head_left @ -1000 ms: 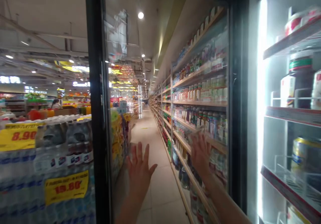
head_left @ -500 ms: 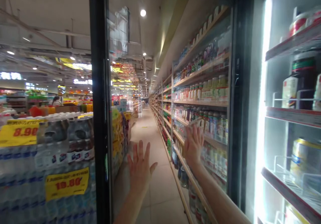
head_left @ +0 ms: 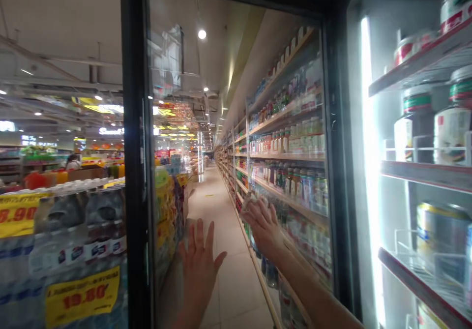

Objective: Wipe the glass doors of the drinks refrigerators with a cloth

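Observation:
A glass door (head_left: pixel 217 132) with a dark frame stands swung open in front of me. My left hand (head_left: pixel 201 255) lies flat against the pane at the lower middle, its fingers spread and nothing in it. To its right and a little higher, my right hand (head_left: pixel 263 225) presses a crumpled pale cloth (head_left: pixel 254 198) to the glass. The cloth pokes out beyond the fingertips; motion blurs its outline, so whether it is fabric or paper is unclear.
At the right is a lit cooler with shelves (head_left: pixel 424 174) of bottles and cans (head_left: pixel 438 230). Packs of bottled drinks (head_left: pixel 77 245) with yellow price signs (head_left: pixel 83 297) are stacked at left. Through the glass show a tiled aisle (head_left: pixel 208 191) and long drink shelves (head_left: pixel 283 157).
My right hand has slid left and slightly down across the pane with the cloth. My left hand stays on the glass. The whole view has shifted a little.

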The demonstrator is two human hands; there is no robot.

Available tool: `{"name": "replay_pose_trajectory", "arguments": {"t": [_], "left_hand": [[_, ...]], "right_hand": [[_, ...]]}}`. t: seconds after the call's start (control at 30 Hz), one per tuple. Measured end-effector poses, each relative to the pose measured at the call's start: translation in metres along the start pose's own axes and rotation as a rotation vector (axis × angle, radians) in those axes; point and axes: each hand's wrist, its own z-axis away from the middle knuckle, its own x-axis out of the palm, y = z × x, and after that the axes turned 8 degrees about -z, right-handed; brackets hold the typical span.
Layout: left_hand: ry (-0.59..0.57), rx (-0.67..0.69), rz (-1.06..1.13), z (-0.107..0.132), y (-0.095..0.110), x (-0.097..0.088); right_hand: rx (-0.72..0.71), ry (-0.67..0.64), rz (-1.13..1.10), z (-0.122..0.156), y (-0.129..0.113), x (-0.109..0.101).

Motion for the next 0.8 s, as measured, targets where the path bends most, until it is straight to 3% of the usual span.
{"name": "replay_pose_trajectory", "arguments": {"t": [0.07,0.17,0.23,0.27,0.4,0.43,0.47,0.57,0.63,0.7,0.8], "left_hand": [[-0.006,0.003,0.003,-0.001,0.000,0.001],[-0.026,-0.001,0.004,-0.002,0.001,0.001],[-0.028,-0.004,0.003,-0.002,0.001,0.002],[-0.025,-0.002,0.001,-0.002,0.000,0.003],[-0.015,0.003,-0.024,-0.002,-0.001,0.004],[-0.021,0.008,-0.034,-0.002,-0.002,0.004],[-0.029,0.014,-0.043,-0.002,-0.002,0.004],[-0.053,0.023,-0.051,-0.002,-0.001,0.002],[-0.058,0.012,-0.046,-0.001,0.000,0.001],[-0.053,0.001,-0.041,-0.001,0.000,0.001],[-0.026,0.001,-0.032,0.000,0.001,0.003]], "right_hand": [[0.043,0.037,0.019,0.002,0.019,-0.006],[0.449,0.314,0.102,0.000,0.055,-0.017],[0.587,0.424,0.117,-0.002,0.060,-0.017],[0.547,0.402,0.104,-0.002,0.056,-0.015],[0.028,0.027,0.002,0.004,0.031,-0.009],[-0.002,-0.008,0.004,0.005,0.034,-0.012],[0.049,0.014,0.025,0.005,0.043,-0.017],[0.473,0.314,0.120,-0.004,0.089,-0.035],[0.649,0.470,0.146,-0.013,0.110,-0.041],[0.629,0.469,0.141,-0.020,0.108,-0.040],[0.255,0.193,0.081,-0.021,0.081,-0.033]]}}
